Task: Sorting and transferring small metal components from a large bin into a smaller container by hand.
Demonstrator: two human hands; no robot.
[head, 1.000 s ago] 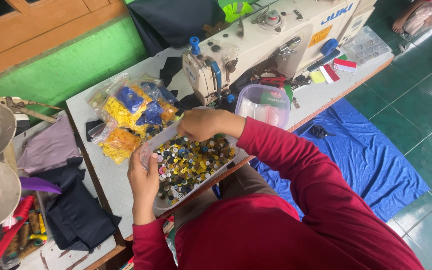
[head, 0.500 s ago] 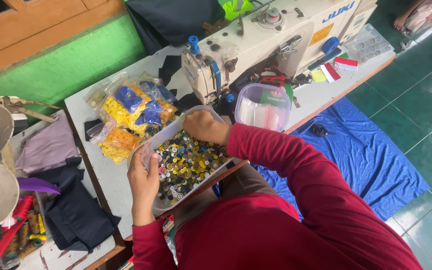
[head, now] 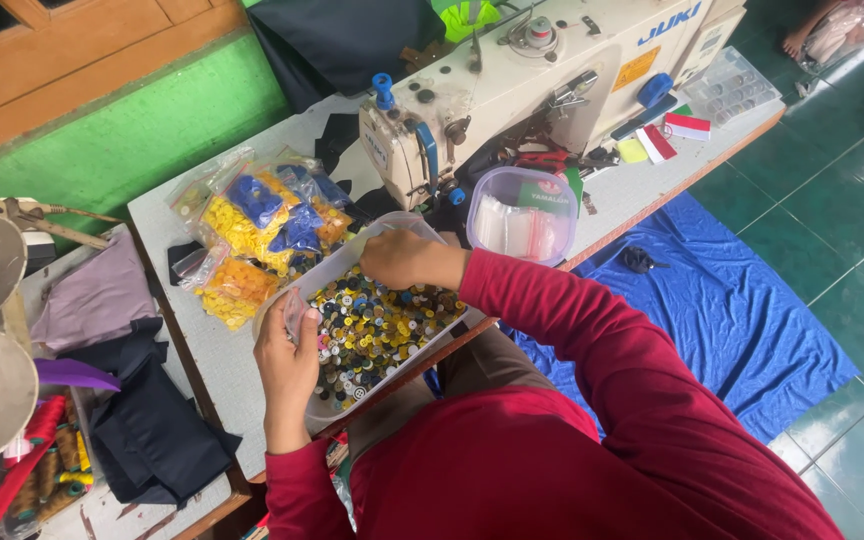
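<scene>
Tray (head: 324, 272) of mixed buttons (head: 377, 325): reached into by right hand (head: 402, 258), fingers curled, grasp not discernible. Small clear bag (head: 295, 310) pinched by left hand (head: 287, 365).

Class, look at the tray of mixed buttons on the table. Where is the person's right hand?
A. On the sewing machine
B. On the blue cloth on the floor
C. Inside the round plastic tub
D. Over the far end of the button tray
D: the right hand reaches over the far end of the tray, above the buttons.

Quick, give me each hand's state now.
Left hand: closed, pinching a small clear bag.
Right hand: fingers curled over the tray of buttons; its grip cannot be told.
</scene>
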